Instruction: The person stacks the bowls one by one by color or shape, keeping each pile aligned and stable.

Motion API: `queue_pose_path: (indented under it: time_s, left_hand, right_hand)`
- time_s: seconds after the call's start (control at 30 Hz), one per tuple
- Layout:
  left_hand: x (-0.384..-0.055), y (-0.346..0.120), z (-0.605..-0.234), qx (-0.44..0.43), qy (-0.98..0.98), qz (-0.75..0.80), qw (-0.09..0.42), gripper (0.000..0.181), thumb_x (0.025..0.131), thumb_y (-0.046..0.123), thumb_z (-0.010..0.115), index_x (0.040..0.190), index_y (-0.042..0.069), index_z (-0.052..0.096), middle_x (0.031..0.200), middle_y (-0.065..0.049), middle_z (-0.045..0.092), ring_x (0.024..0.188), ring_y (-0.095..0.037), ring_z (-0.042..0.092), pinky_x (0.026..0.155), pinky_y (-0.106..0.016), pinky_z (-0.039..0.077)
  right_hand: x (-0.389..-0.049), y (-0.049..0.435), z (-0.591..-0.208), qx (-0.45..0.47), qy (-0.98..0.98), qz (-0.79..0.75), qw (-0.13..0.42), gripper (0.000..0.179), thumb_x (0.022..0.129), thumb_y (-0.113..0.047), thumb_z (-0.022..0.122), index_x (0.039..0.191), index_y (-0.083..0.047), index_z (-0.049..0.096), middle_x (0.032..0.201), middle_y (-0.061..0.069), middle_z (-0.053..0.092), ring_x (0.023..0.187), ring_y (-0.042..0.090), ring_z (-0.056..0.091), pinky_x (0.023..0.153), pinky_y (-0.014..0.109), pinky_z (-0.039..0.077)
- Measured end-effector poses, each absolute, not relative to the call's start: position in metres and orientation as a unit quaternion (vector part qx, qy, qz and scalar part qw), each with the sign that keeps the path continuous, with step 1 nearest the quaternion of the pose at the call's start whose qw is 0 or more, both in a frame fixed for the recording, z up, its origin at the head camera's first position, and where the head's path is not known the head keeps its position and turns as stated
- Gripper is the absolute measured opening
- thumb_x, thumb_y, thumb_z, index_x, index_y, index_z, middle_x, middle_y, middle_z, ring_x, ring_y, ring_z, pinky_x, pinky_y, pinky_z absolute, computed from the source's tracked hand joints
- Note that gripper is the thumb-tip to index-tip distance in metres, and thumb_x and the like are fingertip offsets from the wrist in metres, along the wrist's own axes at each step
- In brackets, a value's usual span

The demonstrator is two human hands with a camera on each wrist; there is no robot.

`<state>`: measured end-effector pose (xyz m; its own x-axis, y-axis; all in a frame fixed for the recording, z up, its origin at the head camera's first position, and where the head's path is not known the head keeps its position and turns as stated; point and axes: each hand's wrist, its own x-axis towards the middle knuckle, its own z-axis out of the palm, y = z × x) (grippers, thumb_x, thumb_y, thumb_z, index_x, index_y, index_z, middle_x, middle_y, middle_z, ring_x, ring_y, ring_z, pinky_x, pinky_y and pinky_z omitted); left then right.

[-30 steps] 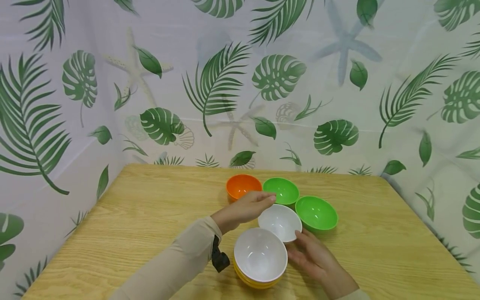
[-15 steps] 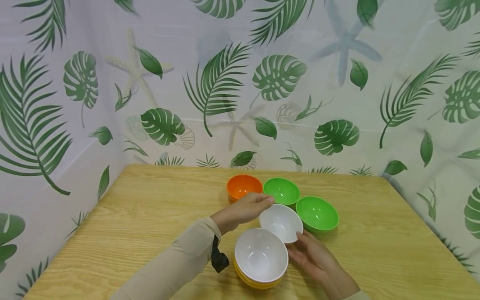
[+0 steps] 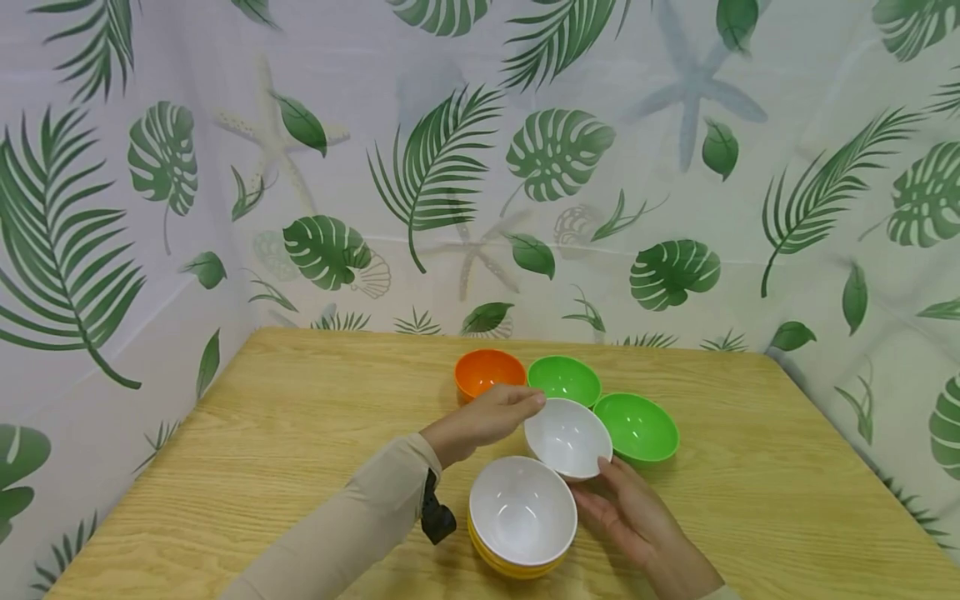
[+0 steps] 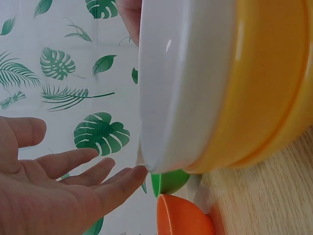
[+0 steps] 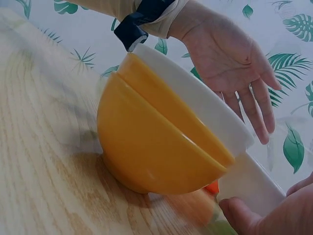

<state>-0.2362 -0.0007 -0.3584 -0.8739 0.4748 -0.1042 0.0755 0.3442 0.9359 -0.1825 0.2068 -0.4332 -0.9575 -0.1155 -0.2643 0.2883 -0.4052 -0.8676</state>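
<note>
A white bowl is gripped at its right side by my right hand, thumb and fingers at the rim. It tilts slightly just beyond a stack with another white bowl on top of yellow bowls. In the right wrist view, part of the gripped white bowl shows behind the yellow bowls. My left hand hovers with straight fingers, its fingertips close to the gripped bowl's far left rim. Seen from the left wrist, the stack hides most of the held bowl.
Behind the hands stand an orange bowl and a green bowl, side by side. A second green bowl sits to the right of the held bowl. All rest on a wooden table against a leaf-patterned backdrop.
The held white bowl has shifted a little right and away, up toward the green bowls, with my right hand following. My left hand and the stack stay nearly where they were.
</note>
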Motion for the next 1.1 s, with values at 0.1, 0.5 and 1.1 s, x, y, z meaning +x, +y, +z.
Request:
queue_pose_path:
  time_s: [0.1, 0.5, 1.1]
  left_hand:
    - [-0.237, -0.001, -0.36, 0.169, 0.796, 0.551, 0.185, 0.046, 0.103, 0.03, 0.044, 0.138, 0.001, 0.049, 0.141, -0.013, 0.05, 0.132, -0.03, 0.043, 0.11, -0.048, 0.035]
    - [-0.241, -0.003, -0.363, 0.163, 0.754, 0.601, 0.21, 0.049, 0.104, 0.029, 0.04, 0.141, -0.003, 0.042, 0.145, -0.016, 0.043, 0.135, -0.033, 0.038, 0.104, -0.055, 0.039]
    - [-0.245, 0.002, -0.36, 0.144, 0.721, 0.638, 0.229, 0.042, 0.103, 0.005, 0.037, 0.144, -0.007, 0.035, 0.141, -0.021, 0.046, 0.127, -0.035, 0.048, 0.094, -0.047, 0.05]
  right_hand:
    - [-0.18, 0.206, -0.431, 0.083, 0.538, -0.831, 0.117, 0.05, 0.105, -0.012, 0.026, 0.15, 0.001, 0.008, 0.13, 0.016, 0.04, 0.102, 0.023, 0.062, 0.099, 0.037, 0.047]
    - [-0.177, 0.207, -0.424, 0.076, 0.567, -0.814, 0.101, 0.054, 0.106, -0.015, 0.028, 0.153, -0.002, 0.006, 0.144, 0.016, 0.026, 0.101, 0.014, 0.061, 0.101, 0.027, 0.045]
    - [-0.174, 0.207, -0.414, 0.061, 0.555, -0.825, 0.091, 0.055, 0.106, -0.015, 0.03, 0.154, -0.005, 0.004, 0.152, 0.017, 0.016, 0.101, 0.01, 0.061, 0.102, 0.026, 0.042]
